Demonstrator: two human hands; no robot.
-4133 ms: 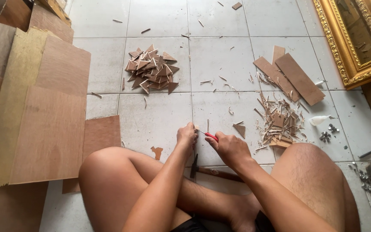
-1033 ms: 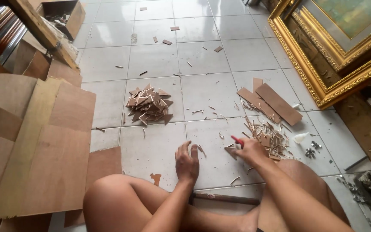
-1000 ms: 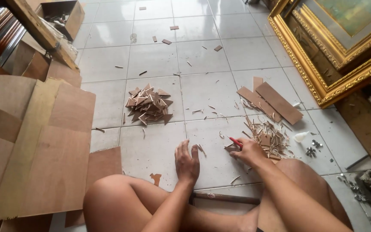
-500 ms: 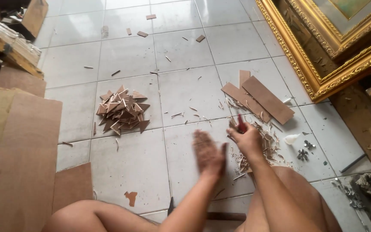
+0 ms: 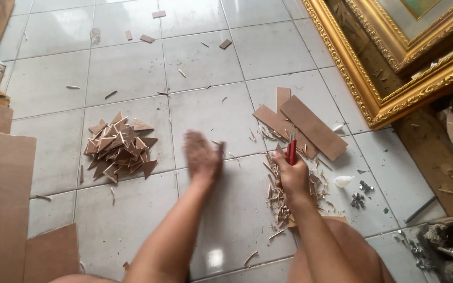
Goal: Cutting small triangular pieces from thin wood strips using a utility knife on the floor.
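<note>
In the head view, the person's right hand [image 5: 292, 175] has its fingers closed around a red-handled cutter [image 5: 291, 148], which points up out of the fist over a heap of thin wood slivers [image 5: 289, 188] on the white tiled floor [image 5: 127, 68]. Just beyond the slivers lie flat brown board strips [image 5: 305, 124]. To the left of the slivers the left hand [image 5: 201, 155] is blurred, palm down and empty, fingers loosely spread near the floor. Farther left of the slivers sits a pile of brown triangular offcuts [image 5: 119, 148]. To the right of the slivers stands an ornate gold picture frame [image 5: 389, 91].
</note>
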